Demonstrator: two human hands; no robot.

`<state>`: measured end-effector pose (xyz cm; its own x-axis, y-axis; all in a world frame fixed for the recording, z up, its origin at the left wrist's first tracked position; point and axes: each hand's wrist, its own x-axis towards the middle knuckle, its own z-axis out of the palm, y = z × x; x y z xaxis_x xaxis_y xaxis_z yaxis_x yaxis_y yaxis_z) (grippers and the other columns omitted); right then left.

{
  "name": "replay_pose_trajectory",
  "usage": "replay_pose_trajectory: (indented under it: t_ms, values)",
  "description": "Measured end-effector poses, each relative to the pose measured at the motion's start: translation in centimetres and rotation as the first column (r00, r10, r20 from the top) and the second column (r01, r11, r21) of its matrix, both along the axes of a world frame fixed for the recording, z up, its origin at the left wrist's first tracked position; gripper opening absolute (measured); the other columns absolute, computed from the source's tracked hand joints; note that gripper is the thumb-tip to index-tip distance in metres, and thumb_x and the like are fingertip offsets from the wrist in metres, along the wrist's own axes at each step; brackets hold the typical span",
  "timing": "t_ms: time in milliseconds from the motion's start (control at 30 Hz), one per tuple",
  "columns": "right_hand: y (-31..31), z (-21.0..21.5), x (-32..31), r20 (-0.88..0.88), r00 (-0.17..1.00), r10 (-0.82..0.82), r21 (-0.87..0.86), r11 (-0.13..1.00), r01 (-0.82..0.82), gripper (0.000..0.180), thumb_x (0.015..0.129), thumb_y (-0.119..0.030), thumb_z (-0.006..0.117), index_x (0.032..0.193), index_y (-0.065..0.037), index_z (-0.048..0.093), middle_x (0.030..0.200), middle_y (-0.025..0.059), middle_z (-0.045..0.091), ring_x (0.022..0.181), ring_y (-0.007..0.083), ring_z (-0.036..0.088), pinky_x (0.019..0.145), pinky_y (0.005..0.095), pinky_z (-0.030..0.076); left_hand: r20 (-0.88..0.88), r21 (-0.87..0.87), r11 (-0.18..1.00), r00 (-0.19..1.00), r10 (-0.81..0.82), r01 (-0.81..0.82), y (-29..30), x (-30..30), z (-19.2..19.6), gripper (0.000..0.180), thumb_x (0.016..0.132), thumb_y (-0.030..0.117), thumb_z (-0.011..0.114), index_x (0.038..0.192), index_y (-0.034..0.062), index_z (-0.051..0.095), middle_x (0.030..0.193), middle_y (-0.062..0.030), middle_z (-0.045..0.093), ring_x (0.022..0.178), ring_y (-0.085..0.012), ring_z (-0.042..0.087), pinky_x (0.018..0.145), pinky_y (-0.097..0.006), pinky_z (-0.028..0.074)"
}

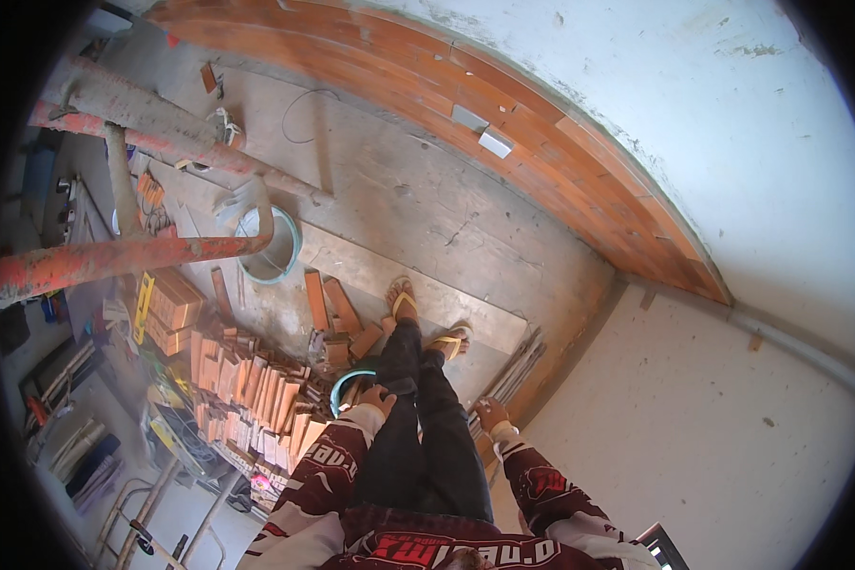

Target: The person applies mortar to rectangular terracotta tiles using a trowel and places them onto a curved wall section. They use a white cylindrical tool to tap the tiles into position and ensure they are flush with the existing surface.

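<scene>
My left hand (378, 399) hangs in front of my left thigh, its fingers curled by a small dark flat thing whose kind I cannot make out. My right hand (490, 415) hangs beside my right leg, its dusty fingers loosely bent and apart, with nothing plain in them. Left of my left hand, a teal-rimmed bucket (338, 391) stands partly hidden behind my sleeve. Next to it lies a large heap of orange-brown brick strips (242, 380). Several loose strips (315, 300) lie near my sandalled feet.
A red, mortar-crusted scaffold pipe frame (133, 255) reaches in from the left. Beyond it stands a larger teal-rimmed bucket (274, 249). A board (427, 285) lies underfoot. Brick facing (541, 157) lines the far wall; long strips (515, 369) lie at right by the pale wall (693, 418).
</scene>
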<state>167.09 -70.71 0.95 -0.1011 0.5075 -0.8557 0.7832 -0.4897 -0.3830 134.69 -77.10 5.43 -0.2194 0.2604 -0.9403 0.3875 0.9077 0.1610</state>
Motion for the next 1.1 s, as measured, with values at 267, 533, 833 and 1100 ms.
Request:
replay_pose_trajectory:
  t_ms: [267,533,833,1100]
  values:
    - [-0.3,-0.1,0.0,0.035,0.999,0.009,-0.047,0.999,-0.008,0.045,0.087,-0.038,0.057,0.119,-0.007,0.059,0.108,0.0197,0.067,0.102,0.033,0.064,0.09,0.0414,0.048,-0.008,-0.024,0.999,0.999,-0.046,0.046,1.2,0.0,1.0,0.04,0.085,0.041,0.063,0.112,0.0115,0.065,0.148,-0.0205,0.038,0.135,-0.0366,0.037,0.111,-0.041,0.032]
    - [-1.3,-1.2,0.5,0.014,0.997,-0.079,-0.091,0.993,0.08,0.045,0.087,-0.038,0.057,0.121,-0.007,0.059,0.107,0.0198,0.067,0.101,0.0334,0.064,0.09,0.041,0.048,0.012,-0.019,0.999,0.999,-0.049,0.05,1.3,0.0,0.7,0.039,0.085,0.04,0.063,0.111,0.011,0.065,0.149,-0.0206,0.036,0.132,-0.0381,0.04,0.109,-0.041,0.034]
    - [-1.3,-0.7,0.2,-0.001,1.0,-0.019,-0.003,1.0,0.019,0.043,0.088,-0.037,0.058,0.12,-0.008,0.059,0.107,0.0189,0.068,0.101,0.0331,0.064,0.091,0.0407,0.048,-0.013,0.106,0.987,0.993,-0.119,0.119,-0.7,0.2,-0.9,0.036,0.084,0.039,0.064,0.103,0.0085,0.068,0.142,-0.0239,0.042,0.122,-0.0409,0.048,0.103,-0.042,0.039]
    - [-3.1,-1.9,0.2,-0.011,0.998,-0.069,0.034,0.997,0.069,0.042,0.088,-0.034,0.057,0.116,-0.003,0.06,0.098,0.0183,0.069,0.089,0.0284,0.068,0.081,0.0382,0.051,-0.044,0.047,0.991,0.991,-0.125,0.127,-0.5,-0.2,-1.1,0.037,0.086,0.038,0.064,0.104,0.0051,0.065,0.11,-0.0175,0.065,0.111,-0.0352,0.058,0.095,-0.041,0.045]
